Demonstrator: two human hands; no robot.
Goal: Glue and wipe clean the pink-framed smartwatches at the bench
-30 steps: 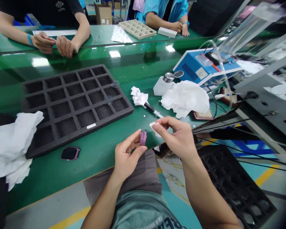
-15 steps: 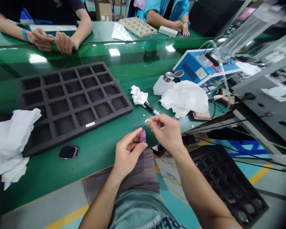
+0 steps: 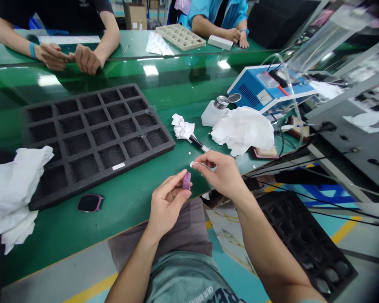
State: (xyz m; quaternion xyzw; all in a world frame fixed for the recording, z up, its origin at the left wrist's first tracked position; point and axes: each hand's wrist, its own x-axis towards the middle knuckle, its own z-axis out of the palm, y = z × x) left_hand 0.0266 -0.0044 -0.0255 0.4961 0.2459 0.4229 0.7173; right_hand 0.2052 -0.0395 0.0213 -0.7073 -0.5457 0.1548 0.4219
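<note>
My left hand (image 3: 167,202) pinches a small purple watch case (image 3: 186,180) between thumb and fingers, just over the near edge of the green table (image 3: 135,198). My right hand (image 3: 222,174) is closed on a small white wipe (image 3: 194,164), held right beside the purple case. A second purple watch case with a dark screen (image 3: 90,203) lies flat on the table to the left. Behind it sits a black foam tray (image 3: 91,134) with several bare compartments.
A white cloth (image 3: 12,189) lies at the left. A crumpled wipe on a black tool (image 3: 185,129), a white dispenser bottle (image 3: 213,112), a white tissue heap (image 3: 243,130) and a blue machine (image 3: 265,90) stand right. Other people's hands (image 3: 69,57) rest across the table. Another black tray (image 3: 306,244) sits low right.
My right hand has drawn the white wipe leftward, closer to the purple case. My left hand shifted slightly left with the case.
</note>
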